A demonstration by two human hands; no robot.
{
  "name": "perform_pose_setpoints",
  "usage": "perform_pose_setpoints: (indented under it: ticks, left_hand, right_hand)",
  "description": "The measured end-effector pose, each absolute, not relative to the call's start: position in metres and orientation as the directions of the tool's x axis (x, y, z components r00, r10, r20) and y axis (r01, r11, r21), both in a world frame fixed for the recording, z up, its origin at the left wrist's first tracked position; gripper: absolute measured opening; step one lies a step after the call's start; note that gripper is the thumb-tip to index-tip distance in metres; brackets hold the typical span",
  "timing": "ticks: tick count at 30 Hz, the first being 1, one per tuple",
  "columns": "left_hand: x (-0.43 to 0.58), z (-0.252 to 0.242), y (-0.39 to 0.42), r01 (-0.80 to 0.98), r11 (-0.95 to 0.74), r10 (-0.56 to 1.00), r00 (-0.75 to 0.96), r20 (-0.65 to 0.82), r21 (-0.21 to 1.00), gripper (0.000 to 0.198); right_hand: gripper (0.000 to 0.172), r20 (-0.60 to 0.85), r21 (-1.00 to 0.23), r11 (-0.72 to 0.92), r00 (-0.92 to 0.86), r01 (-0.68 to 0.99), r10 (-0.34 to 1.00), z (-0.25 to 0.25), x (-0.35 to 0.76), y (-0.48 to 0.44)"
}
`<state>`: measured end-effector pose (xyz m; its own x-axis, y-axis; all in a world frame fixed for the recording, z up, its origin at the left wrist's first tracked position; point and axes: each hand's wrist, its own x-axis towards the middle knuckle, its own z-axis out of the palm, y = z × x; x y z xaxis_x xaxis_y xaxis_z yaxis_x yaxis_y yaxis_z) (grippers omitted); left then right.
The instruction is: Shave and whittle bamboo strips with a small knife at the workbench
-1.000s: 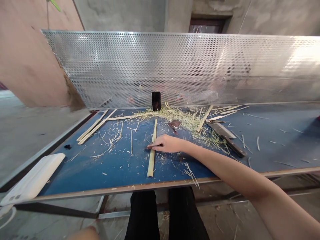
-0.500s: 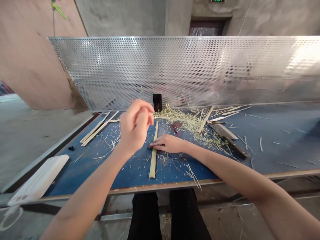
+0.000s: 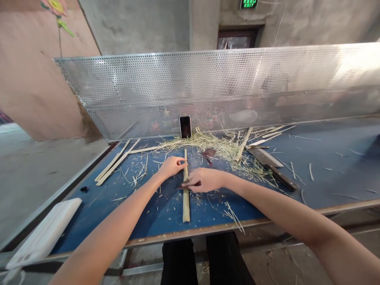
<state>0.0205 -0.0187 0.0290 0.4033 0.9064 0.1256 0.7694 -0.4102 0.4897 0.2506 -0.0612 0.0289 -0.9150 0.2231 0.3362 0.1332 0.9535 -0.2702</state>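
Note:
A pale bamboo strip lies lengthwise in front of me on the blue tabletop. My left hand is closed at the strip's far part, thumb and fingertips against its left edge. My right hand grips a small dark knife, whose blade lies across the middle of the strip; most of its handle is hidden in the fingers. Fine shavings are scattered around both hands. Just beyond my right hand is a dark reddish-brown piece, its kind unclear.
A heap of shavings lies along the perforated metal screen, where a phone leans. To the right is a cleaver. More bamboo strips lie at left, near a white power strip.
My left hand has come down from the air above the table onto the strip's far part. My right hand stays at the strip with the knife. The view has tilted up slightly.

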Motion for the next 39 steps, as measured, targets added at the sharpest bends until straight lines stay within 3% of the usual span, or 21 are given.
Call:
perform_pose_setpoints:
  ticks: [4,8,11,14,16,18,20,24,39]
  left_hand:
    - [0.018,0.028,-0.017,0.76,-0.415,0.903,0.41,0.125,0.501,0.051]
    - [0.018,0.028,-0.019,0.769,-0.387,0.915,0.388,0.11,0.509,0.049]
    - [0.017,0.027,-0.022,0.784,-0.385,0.919,0.376,0.122,0.487,0.045]
    - [0.016,0.024,-0.022,0.793,-0.398,0.917,0.367,0.16,0.462,0.04]
    - [0.015,0.021,-0.021,0.789,-0.406,0.913,0.372,0.167,0.462,0.04]
    - [0.014,0.019,-0.019,0.784,-0.406,0.912,0.376,0.162,0.469,0.039]
    - [0.015,0.019,-0.019,0.785,-0.398,0.916,0.37,0.157,0.474,0.038]
    - [0.016,0.02,-0.021,0.791,-0.38,0.924,0.352,0.151,0.479,0.036]
    - [0.018,0.025,-0.028,0.821,-0.368,0.928,0.353,0.118,0.438,0.039]
  right_hand:
    - [0.033,0.314,-0.319,0.934,-0.913,0.158,0.262,0.036,0.249,-0.068]
    - [0.034,0.235,-0.496,0.862,-0.94,0.101,0.246,0.043,0.247,-0.081]
    - [0.038,0.339,-0.541,0.827,-0.859,0.156,0.384,0.047,0.244,-0.065]
    - [0.03,0.518,-0.545,0.73,-0.52,0.412,0.68,0.05,0.233,-0.009]
    - [0.027,0.52,-0.609,0.575,-0.273,0.547,0.81,0.052,0.22,0.043]
    - [0.04,0.453,-0.666,0.365,-0.036,0.651,0.891,0.052,0.203,0.094]
    - [0.057,0.388,-0.71,0.171,0.177,0.683,0.904,0.05,0.185,0.138]
    - [0.08,0.303,-0.756,-0.037,0.399,0.654,0.865,0.043,0.153,0.19]
    - [0.08,0.311,-0.776,-0.143,0.57,0.614,0.76,0.032,0.104,0.227]
